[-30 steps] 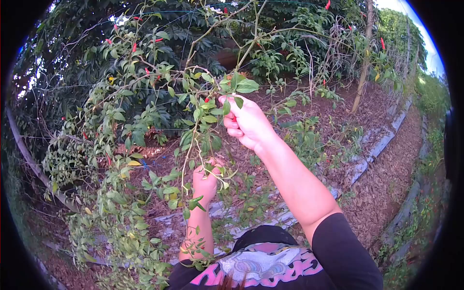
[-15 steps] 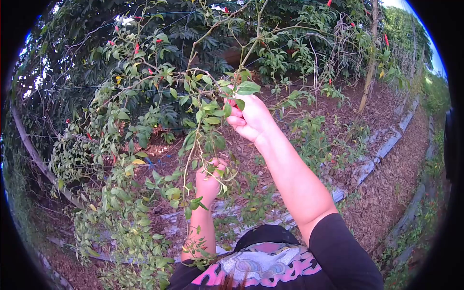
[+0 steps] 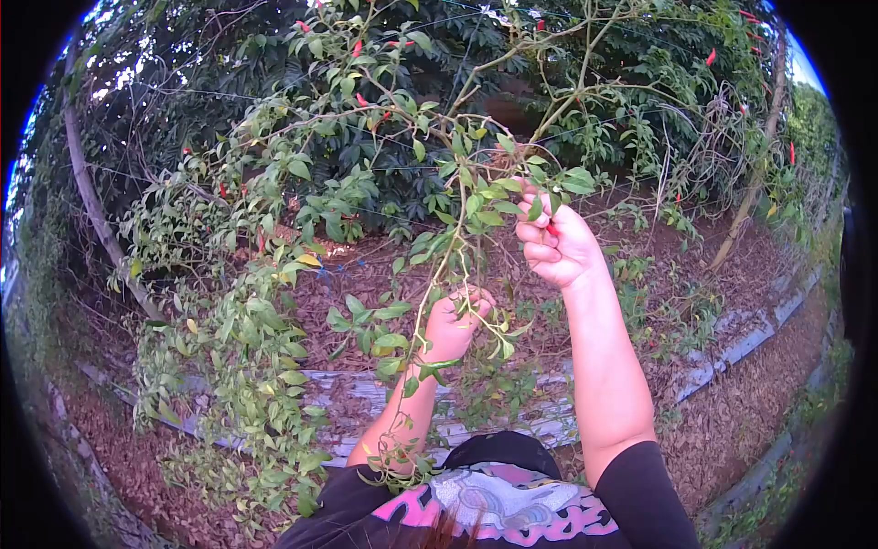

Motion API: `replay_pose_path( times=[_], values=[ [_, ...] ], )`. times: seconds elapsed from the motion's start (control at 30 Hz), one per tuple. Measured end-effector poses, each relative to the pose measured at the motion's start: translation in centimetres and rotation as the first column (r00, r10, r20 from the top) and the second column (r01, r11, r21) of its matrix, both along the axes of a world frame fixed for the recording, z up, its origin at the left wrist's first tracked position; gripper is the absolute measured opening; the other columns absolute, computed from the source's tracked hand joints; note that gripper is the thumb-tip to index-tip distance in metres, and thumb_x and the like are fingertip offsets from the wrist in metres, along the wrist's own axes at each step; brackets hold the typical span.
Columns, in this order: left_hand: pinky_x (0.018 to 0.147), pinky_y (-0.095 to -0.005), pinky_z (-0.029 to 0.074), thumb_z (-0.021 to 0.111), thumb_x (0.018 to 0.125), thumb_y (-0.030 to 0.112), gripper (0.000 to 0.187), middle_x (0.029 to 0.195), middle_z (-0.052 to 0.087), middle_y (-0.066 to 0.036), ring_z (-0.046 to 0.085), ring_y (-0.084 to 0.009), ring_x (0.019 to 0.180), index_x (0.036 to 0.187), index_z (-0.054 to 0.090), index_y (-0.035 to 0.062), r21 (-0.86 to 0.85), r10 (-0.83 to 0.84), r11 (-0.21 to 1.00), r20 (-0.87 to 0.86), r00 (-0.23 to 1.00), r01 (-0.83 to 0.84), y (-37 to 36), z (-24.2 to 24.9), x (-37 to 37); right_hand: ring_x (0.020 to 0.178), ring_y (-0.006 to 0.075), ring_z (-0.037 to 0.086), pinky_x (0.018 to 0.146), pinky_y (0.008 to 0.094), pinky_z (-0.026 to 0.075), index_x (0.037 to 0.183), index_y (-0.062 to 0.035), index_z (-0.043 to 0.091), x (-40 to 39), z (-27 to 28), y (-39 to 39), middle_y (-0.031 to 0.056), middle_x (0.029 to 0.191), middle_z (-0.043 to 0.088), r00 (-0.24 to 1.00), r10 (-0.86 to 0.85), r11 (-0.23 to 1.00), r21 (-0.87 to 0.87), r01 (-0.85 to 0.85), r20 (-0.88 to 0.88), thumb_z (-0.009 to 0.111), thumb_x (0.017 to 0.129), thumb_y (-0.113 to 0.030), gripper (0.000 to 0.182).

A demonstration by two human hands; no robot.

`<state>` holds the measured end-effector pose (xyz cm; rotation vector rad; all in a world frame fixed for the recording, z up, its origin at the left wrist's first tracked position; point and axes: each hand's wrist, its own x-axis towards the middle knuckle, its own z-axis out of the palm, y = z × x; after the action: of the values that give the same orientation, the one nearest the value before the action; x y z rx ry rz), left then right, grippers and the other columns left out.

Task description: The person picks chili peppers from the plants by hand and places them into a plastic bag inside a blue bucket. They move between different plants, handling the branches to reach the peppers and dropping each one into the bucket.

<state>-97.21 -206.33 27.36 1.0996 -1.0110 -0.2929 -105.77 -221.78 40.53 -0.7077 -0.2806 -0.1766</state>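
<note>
My right hand [image 3: 560, 245] is raised at the leafy end of a branch, its fingers curled round a red chili pepper [image 3: 552, 230] beside green leaves [image 3: 576, 181]. Lower and to the left, my left hand [image 3: 455, 322] is closed behind thin stems and leaves; what its fingers hold, if anything, is too small to tell. A pale drooping stem [image 3: 437, 274] hangs in front of my left hand and forearm. Near my left wrist a long green leaf or pod [image 3: 441, 364] hangs from it.
Red peppers [image 3: 357, 48] hang on the upper branches. Dense foliage [image 3: 247, 348] fills the left side. A leaning pole [image 3: 96, 206] stands at left, another [image 3: 755, 183] at right. Thin wires cross the top. Grey sheeting [image 3: 732, 352] edges the soil bed covered in dry leaves.
The view has swung left, so plants and hands sit further right in it. A red pepper now shows more plainly in my right hand. My left hand stays low behind the stems.
</note>
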Motion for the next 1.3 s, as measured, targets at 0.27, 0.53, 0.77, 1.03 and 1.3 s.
replay_pose_path(
  times=[0.27, 0.53, 0.77, 1.03, 1.3],
  values=[
    [0.074, -0.024, 0.043, 0.059, 0.085, 0.009, 0.007, 0.088, 0.06, 0.001, 0.053, -0.0071, 0.079, 0.087, 0.062, 0.0036, -0.031, 0.029, 0.999, -0.129, 0.991, -0.033, 0.1, 0.6, 0.0, 0.046, 0.0055, 0.029, 0.031, 0.0174, 0.021, 0.101, -0.0121, 0.051, 0.3, -0.6, 0.7, -0.004, 0.06, 0.039, 0.998, 0.063, 0.994, 0.092, -0.06, -0.024, 0.041, 0.095, -0.017, 0.012],
    [0.068, -0.0218, 0.042, 0.057, 0.087, 0.014, 0.014, 0.084, 0.06, 0.003, 0.051, -0.0052, 0.077, 0.096, 0.06, 0.0036, -0.021, 0.083, 0.996, 0.042, 0.996, -0.082, -3.1, 4.3, 1.0, 0.045, 0.0057, 0.027, 0.033, 0.0185, 0.023, 0.104, -0.0083, 0.056, -4.0, -0.6, 4.2, -0.0056, 0.054, 0.031, 0.999, -0.017, 0.999, 0.035, 0.019, -0.043, 0.04, 0.096, -0.023, 0.023],
    [0.069, -0.021, 0.042, 0.06, 0.087, 0.016, 0.015, 0.085, 0.061, 0.002, 0.052, -0.0048, 0.076, 0.096, 0.062, 0.0047, -0.195, -0.152, 0.971, -0.061, 0.986, 0.138, -6.1, 6.7, -1.3, 0.039, 0.0046, 0.027, 0.031, 0.0179, 0.023, 0.099, -0.0077, 0.053, -8.3, -0.9, 6.2, -0.0052, 0.054, 0.031, 0.974, -0.191, 0.978, -0.106, 0.179, -0.123, 0.041, 0.096, -0.019, 0.017],
    [0.071, -0.0232, 0.048, 0.06, 0.086, 0.018, 0.023, 0.095, 0.063, -0.001, 0.058, -0.0071, 0.078, 0.105, 0.06, 0.0045, 0.221, -0.213, 0.945, -0.142, 0.967, 0.241, 4.3, 6.3, 4.3, 0.038, 0.0045, 0.027, 0.031, 0.017, 0.02, 0.104, -0.0076, 0.048, -16.0, -9.6, 4.6, -0.0017, 0.06, 0.034, 0.973, -0.086, 0.993, 0.063, 0.101, -0.215, 0.047, 0.093, -0.013, 0.013],
    [0.069, -0.0286, 0.052, 0.055, 0.089, 0.016, 0.024, 0.089, 0.058, -0.002, 0.058, -0.0121, 0.076, 0.11, 0.053, 0.0054, -0.225, -0.07, 0.973, -0.472, 0.879, -0.043, 9.0, 5.3, 8.1, 0.049, 0.0081, 0.035, 0.032, 0.0174, 0.028, 0.098, -0.0084, 0.053, -18.3, -20.4, 6.0, 0.0004, 0.069, 0.04, 0.799, 0.112, 0.915, 0.374, 0.149, -0.591, 0.049, 0.09, -0.011, 0.009]
  ],
)
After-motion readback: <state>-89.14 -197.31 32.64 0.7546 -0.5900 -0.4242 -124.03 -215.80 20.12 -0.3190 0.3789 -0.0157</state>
